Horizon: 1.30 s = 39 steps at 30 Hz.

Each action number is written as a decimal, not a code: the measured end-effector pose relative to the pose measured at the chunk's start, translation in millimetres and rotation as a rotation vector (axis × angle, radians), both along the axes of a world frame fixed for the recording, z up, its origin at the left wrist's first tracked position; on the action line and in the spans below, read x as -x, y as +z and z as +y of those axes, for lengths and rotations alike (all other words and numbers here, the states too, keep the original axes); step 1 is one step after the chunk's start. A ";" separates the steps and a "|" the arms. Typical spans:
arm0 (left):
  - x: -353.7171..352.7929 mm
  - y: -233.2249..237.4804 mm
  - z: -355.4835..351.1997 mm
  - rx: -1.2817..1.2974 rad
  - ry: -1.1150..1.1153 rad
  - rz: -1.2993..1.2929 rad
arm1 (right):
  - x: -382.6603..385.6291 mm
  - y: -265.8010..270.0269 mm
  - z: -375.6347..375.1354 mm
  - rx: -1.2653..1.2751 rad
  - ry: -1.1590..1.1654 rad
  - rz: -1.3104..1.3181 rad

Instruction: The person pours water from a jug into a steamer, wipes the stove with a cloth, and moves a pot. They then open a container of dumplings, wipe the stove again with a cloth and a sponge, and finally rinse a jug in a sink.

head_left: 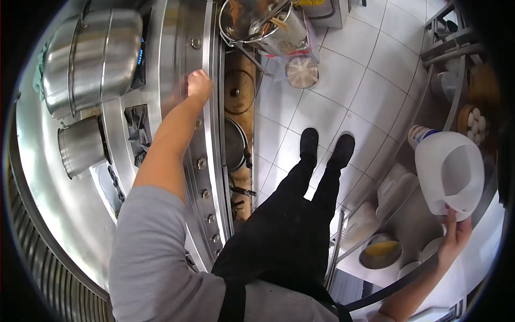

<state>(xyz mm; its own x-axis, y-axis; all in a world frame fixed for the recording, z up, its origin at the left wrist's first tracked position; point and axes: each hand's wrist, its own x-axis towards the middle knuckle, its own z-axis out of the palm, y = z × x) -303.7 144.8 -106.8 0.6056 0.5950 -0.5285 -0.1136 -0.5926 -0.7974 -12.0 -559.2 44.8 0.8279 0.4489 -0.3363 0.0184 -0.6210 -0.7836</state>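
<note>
My left hand (pixel 200 86) is closed at the steel front panel of the stove (pixel 179 64), in line with its row of knobs. It appears to grip a knob hidden under the fingers. A large steel pot (pixel 91 61) stands on the burner beyond, with a blue flame at its base. On the right, my right hand (pixel 455 236) pinches the near end of a white translucent plastic jug (pixel 429 166), above the side counter. The thumb and fingers are partly hidden by the jug.
A smaller steel pot (pixel 81 146) stands near another burner. Pans (pixel 234 144) and lids lie on a shelf below the knobs. A wire-rimmed bin (pixel 284 40) and a round tin (pixel 302 72) are on the tiled floor. Eggs (pixel 476 124) and a bowl of yellow liquid (pixel 381 249) are right.
</note>
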 end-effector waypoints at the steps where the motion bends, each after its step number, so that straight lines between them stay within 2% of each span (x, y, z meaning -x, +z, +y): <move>1: 2.4 -4.4 5.1 0.027 -0.007 0.033 | 2.9 0.6 5.5 -0.038 -0.111 -0.017; 2: -0.3 -1.3 1.9 0.036 0.008 0.058 | 4.5 0.4 8.2 -0.074 -0.223 -0.035; 3: -0.5 -0.7 1.3 0.042 0.003 0.062 | 4.5 0.1 6.8 -0.068 -0.228 -0.032; 9: -15.1 13.1 -4.2 0.164 0.096 0.093 | 5.1 4.6 10.4 -0.053 -0.228 -0.095; 13: -7.6 -1.3 13.2 0.136 0.083 0.141 | 4.5 5.1 12.1 -0.063 -0.197 -0.130; 15: -7.1 -0.3 13.0 0.146 0.105 0.070 | 4.3 6.5 13.9 -0.073 -0.203 -0.122; 22: -7.0 -0.3 15.7 0.175 0.083 0.090 | 3.7 5.9 12.5 -0.084 -0.198 -0.133; 27: -13.6 3.6 8.0 0.155 0.050 0.219 | 4.0 6.7 11.7 -0.092 -0.180 -0.144; 31: -14.8 3.7 7.1 0.174 0.060 0.213 | 4.9 7.0 10.3 -0.080 -0.199 -0.146; 34: -15.1 6.5 1.9 0.161 0.080 0.109 | 4.6 7.5 11.6 -0.080 -0.194 -0.156; 37: -14.2 2.8 5.6 0.149 0.070 0.136 | 4.8 8.2 13.0 -0.074 -0.180 -0.169; 39: -16.1 -0.7 12.2 0.175 0.059 0.270 | 4.8 8.3 13.2 -0.071 -0.175 -0.173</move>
<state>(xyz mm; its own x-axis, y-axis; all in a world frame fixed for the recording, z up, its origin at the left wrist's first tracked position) -287.6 156.9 -107.5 0.3972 0.5110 -0.7623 -0.2686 -0.7295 -0.6290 -16.8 -546.0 53.1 0.9375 0.3113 -0.1554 0.0535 -0.5703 -0.8197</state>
